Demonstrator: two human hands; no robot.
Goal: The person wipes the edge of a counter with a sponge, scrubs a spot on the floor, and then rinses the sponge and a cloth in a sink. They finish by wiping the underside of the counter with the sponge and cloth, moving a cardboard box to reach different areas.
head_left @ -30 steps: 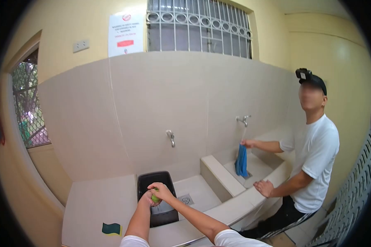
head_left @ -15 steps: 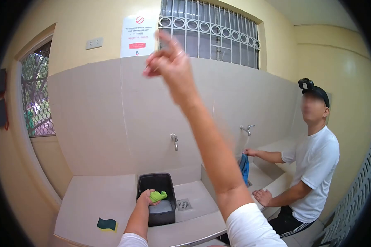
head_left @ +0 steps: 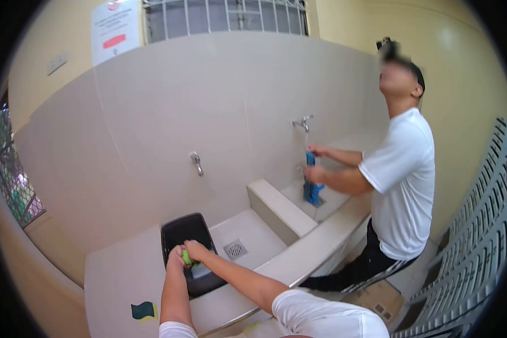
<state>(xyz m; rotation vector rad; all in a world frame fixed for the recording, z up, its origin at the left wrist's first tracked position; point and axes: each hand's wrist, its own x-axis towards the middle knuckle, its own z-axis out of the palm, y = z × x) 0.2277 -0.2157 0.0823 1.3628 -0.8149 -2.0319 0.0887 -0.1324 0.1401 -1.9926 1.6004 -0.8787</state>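
Over the black basin (head_left: 190, 225), my left hand (head_left: 176, 257) and my right hand (head_left: 195, 251) are side by side, fingers wrapped round a bright green cloth (head_left: 187, 258). Only a small part of the cloth shows between them. Cloudy water lies low in the basin, which stands partly in the left sink. A green and yellow sponge (head_left: 144, 311) lies on the counter left of my arms.
At the right sink a person in a white shirt (head_left: 405, 180) holds a blue cloth (head_left: 311, 186) under a running tap (head_left: 303, 123). Another tap (head_left: 196, 164) is above my sink. A divider (head_left: 281, 211) separates the sinks. Grey stacked chairs (head_left: 473, 242) stand far right.
My right hand has come down from high in the air to the green cloth beside my left. The other person now has both hands at the blue cloth. The view has tilted down and right.
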